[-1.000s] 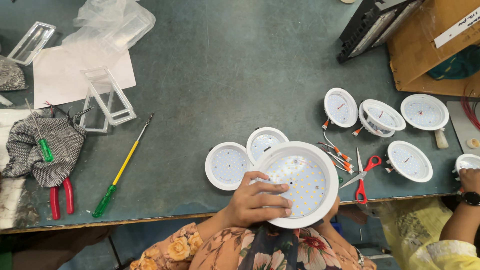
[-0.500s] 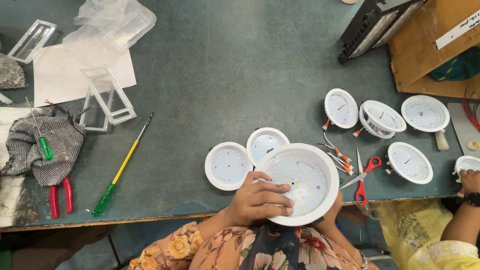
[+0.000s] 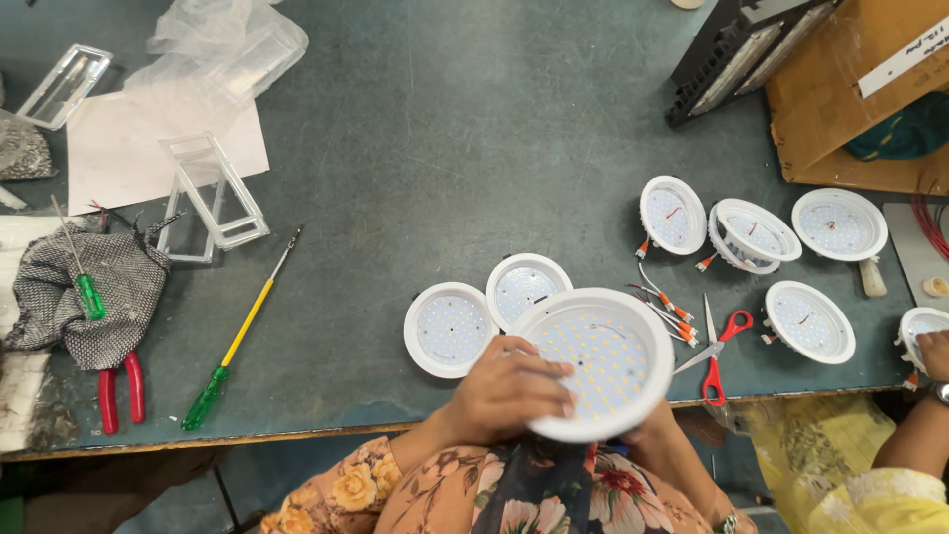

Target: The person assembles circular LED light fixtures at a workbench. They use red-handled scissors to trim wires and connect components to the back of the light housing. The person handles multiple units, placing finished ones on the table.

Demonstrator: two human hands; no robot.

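I hold a large round white light fixture [image 3: 599,358], dotted with small yellow diodes, over the table's near edge. My left hand [image 3: 506,391] lies across its left rim with fingers on the face. My right hand [image 3: 652,423] is mostly hidden beneath the fixture's lower right and supports it from under. Two smaller round white light discs [image 3: 448,329] [image 3: 527,285] rest on the table just left of and behind it.
Red-handled scissors [image 3: 717,352] and loose wires [image 3: 662,300] lie to the right, with several more light discs [image 3: 809,319] beyond. Another person's hand [image 3: 930,354] touches a disc at far right. A yellow screwdriver [image 3: 242,329], red pliers [image 3: 117,390], grey cloth [image 3: 94,297] and clear plastic trays [image 3: 211,193] lie left.
My left hand's fingers have shifted slightly across the fixture's face. The fixture stays in the same place.
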